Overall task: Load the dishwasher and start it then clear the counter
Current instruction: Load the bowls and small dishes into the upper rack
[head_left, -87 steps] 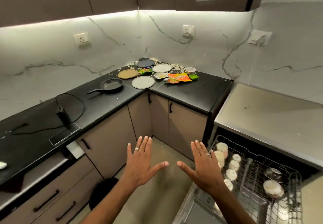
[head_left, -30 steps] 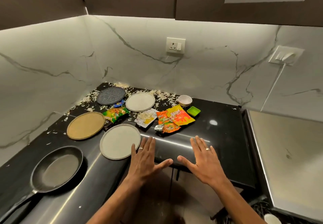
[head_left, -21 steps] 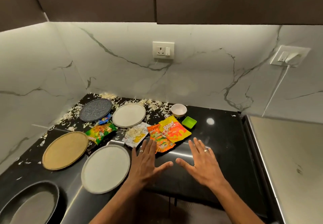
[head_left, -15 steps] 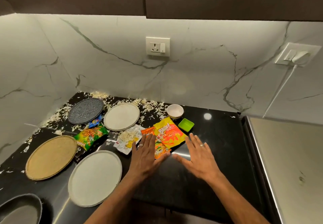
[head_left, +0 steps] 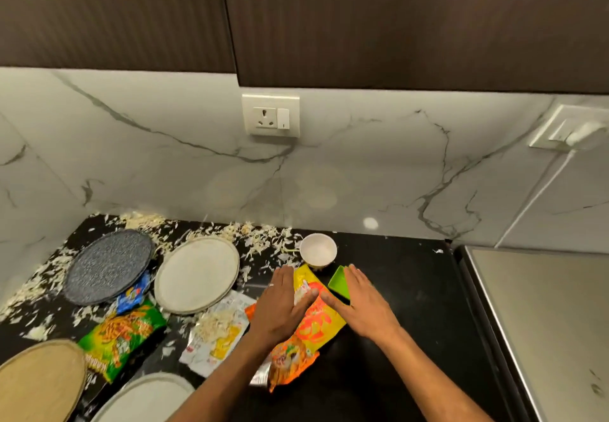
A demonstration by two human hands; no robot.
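Both my hands reach out flat over the black counter (head_left: pixel 405 293). My left hand (head_left: pixel 280 306) hovers with straight fingers over the yellow-orange snack wrappers (head_left: pixel 318 321). My right hand (head_left: pixel 364 303) lies open beside them, its fingers partly covering a small green square dish (head_left: pixel 339 282). A small white bowl (head_left: pixel 318 250) stands just beyond the fingertips. To the left lie a white plate (head_left: pixel 197 275), a dark speckled plate (head_left: pixel 108 265), a tan plate (head_left: pixel 38 380) and another white plate (head_left: pixel 145 398) at the bottom edge. Neither hand holds anything.
A green snack bag (head_left: pixel 123 334), a blue wrapper (head_left: pixel 133 296) and a white wrapper with shreds (head_left: pixel 219 331) lie among the plates. Pale shreds litter the counter's back left (head_left: pixel 230 232). A grey appliance top (head_left: pixel 540 322) adjoins on the right. Wall sockets (head_left: pixel 271 115) sit above.
I have walked from the open dishwasher to the counter corner. Both open hands have moved forward over the wrappers, toward the white bowl and green dish.
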